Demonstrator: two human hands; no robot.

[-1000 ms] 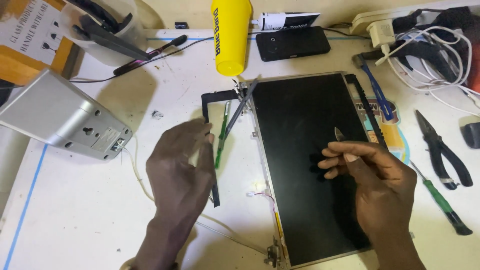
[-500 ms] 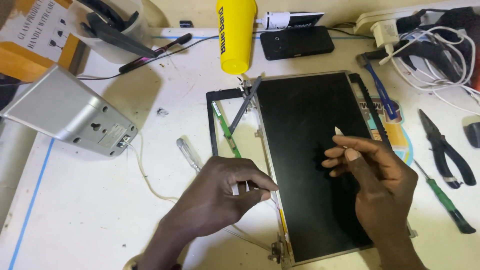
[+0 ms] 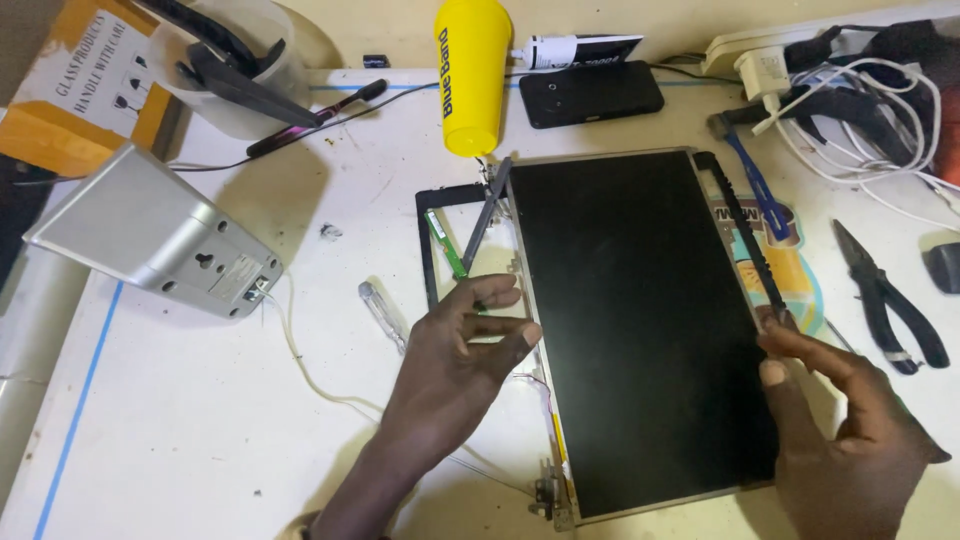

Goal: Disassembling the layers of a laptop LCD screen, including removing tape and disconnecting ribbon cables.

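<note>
A laptop screen panel [image 3: 640, 320] lies face up on the white table, dark and in a thin metal frame. A loose black bezel frame [image 3: 738, 215] lies around it, one strip on the left and one along the right. My left hand [image 3: 455, 355] is at the panel's left edge, fingers apart, fingertips touching the metal edge next to a green circuit strip [image 3: 445, 240]. My right hand [image 3: 850, 420] is at the panel's lower right and pinches the lower end of the right bezel strip between thumb and fingers.
Grey tweezers [image 3: 487, 212] lie by the panel's top left corner and a clear-handled screwdriver [image 3: 385, 315] left of my left hand. Behind stand a yellow cup [image 3: 470, 70], a black phone [image 3: 590, 93] and a glue tube [image 3: 580, 48]. Pliers [image 3: 885, 295] and tangled white cables [image 3: 860, 110] lie right; a silver device [image 3: 160, 235] left.
My left hand moved from the table up to the panel's left edge. My right hand left the middle of the screen and went to the right bezel strip, taking hold of it.
</note>
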